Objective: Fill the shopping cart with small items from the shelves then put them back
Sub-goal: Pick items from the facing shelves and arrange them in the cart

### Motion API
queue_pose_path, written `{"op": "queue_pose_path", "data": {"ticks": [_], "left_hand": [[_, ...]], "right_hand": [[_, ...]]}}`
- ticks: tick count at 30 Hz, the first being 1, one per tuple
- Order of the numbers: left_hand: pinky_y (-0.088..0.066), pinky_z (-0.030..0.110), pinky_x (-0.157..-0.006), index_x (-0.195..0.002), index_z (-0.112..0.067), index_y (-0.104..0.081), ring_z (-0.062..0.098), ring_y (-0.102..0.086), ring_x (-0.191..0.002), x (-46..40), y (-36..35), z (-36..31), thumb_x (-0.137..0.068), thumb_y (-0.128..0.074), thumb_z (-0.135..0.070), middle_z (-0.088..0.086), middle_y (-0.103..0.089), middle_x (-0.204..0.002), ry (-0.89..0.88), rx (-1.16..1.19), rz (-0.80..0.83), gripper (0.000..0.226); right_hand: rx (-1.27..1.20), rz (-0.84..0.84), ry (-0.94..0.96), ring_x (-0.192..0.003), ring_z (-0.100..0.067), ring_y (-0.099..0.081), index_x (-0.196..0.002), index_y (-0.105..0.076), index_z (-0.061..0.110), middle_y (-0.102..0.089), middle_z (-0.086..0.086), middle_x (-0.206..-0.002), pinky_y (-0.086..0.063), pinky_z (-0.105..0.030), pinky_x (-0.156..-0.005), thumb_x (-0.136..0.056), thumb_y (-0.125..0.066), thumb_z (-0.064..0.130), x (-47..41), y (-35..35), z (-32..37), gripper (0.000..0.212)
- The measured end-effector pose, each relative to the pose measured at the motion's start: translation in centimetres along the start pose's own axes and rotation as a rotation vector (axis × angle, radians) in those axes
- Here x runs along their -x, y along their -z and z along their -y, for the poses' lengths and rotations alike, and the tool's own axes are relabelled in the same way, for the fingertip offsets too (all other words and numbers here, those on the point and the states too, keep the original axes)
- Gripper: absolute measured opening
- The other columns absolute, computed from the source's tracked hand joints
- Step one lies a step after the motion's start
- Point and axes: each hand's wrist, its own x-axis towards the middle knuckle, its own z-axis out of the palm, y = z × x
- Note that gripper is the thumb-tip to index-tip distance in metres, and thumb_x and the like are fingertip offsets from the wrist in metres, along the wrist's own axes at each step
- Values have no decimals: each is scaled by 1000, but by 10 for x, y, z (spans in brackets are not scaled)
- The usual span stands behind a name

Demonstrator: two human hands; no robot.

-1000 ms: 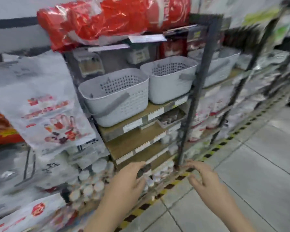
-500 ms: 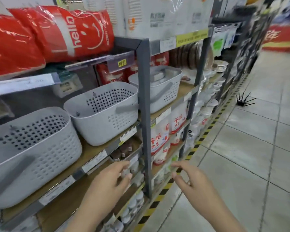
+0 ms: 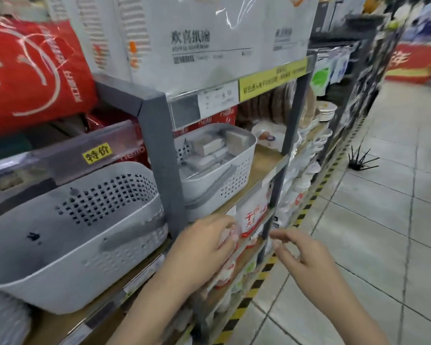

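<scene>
Tiled aisle floor [image 3: 373,245] beside shelf edge [image 3: 264,272]

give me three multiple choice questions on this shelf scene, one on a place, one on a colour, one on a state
1. Where is the basket holding wrapped blocks?
A. on the floor
B. on a shelf, right of the grey post
C. on the top shelf

2. What colour is the floor tape?
A. yellow and black
B. blue and white
C. solid green

3. What is the right hand doing?
A. gripping a basket
B. holding a plate
C. holding nothing

Answers:
1 B, it sits on the wooden shelf just past the post.
2 A, the stripes alternate along the shelf base.
3 C, its fingers are loosely spread in the air.
</scene>
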Motion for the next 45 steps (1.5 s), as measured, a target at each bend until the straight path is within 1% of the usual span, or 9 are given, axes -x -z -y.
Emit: {"op": "queue_pose_path", "data": {"ticks": [4, 9, 14, 21, 26, 31, 34, 40, 45], "left_hand": [[-39, 24, -97, -130, -30, -52, 1, -47, -117, -47, 4, 0, -98, -46, -34, -17, -54, -128, -22, -26, -96, 34], [-36, 14, -91, -124, -29, -58, -3, -44, -112, -92, 12, -1, -97, -42, -37, -20, -55, -119, 30, -73, -241, 33], [-47, 26, -86, -123, -30, -57, 6, -54, -109, -113, 5, 8, -95, -43, -38, -14, -59, -120, 232, -142, -406, 33], [-48, 25, -88, -122, -30, -59, 2, -54, -104, -119, -3, 10, -96, -47, -35, -16, -59, -118, 526, -95, -509, 29], [-43, 15, -80, -116, -26, -63, 0, -55, -94, -138, 5, 11, -95, -53, -27, -17, -60, -104, 625, -60, -515, 24], [-45, 24, -89, -113, -18, -63, 10, -59, -102, -181, 18, 33, -92, -58, -20, -6, -64, -109, 640, -72, -437, 22], [-45, 33, -94, -117, -11, -60, 20, -56, -112, -212, 22, 41, -90, -59, -21, 4, -62, -120, 579, -172, -381, 29], [-36, 26, -100, -139, -20, -43, 20, -43, -129, -247, 15, 57, -87, -64, -29, 0, -44, -145, 504, -298, -210, 57], [-38, 33, -103, -140, -24, -41, 21, -37, -130, -245, 7, 64, -83, -63, -47, 1, -42, -142, 542, -458, -202, 66]], "right_hand": [[4, 10, 125, -98, 7, -54, -113, -57, 38, -57, 27, -107, -46, -13, -81, -97, -51, 28, -69, 8, -10, 19], [-82, 23, 345, -98, 15, -50, -106, -60, 34, -55, 32, -100, -37, 1, -75, -94, -54, 25, -152, 23, -8, 16], [-151, 40, 490, -96, 6, -55, -102, -63, 28, -61, 21, -96, -38, -2, -78, -92, -56, 14, -219, 34, -12, 18], [15, 67, 612, -86, -20, -58, -101, -68, 7, -65, -4, -97, -47, -35, -70, -83, -62, 3, -293, 34, -13, 20], [174, 79, 674, -80, -36, -56, -80, -55, 12, -60, -14, -98, -42, -35, -58, -77, -62, 8, -325, 11, -10, 9], [307, 40, 677, -94, -39, -58, -112, -60, 7, -61, -19, -110, -45, -37, -71, -74, -67, 14, -334, 1, -12, 39], [326, 27, 673, -89, -39, -61, -107, -63, 4, -65, -20, -100, -46, -37, -70, -70, -69, 15, -335, 0, -13, 39], [274, 37, 661, -95, -39, -59, -99, -62, 6, -66, -19, -100, -45, -39, -75, -69, -69, 15, -336, 0, -15, 31], [248, 52, 644, -105, -37, -53, -118, -58, 10, -60, -16, -114, -42, -39, -86, -74, -67, 15, -336, 0, -14, 46]]}}
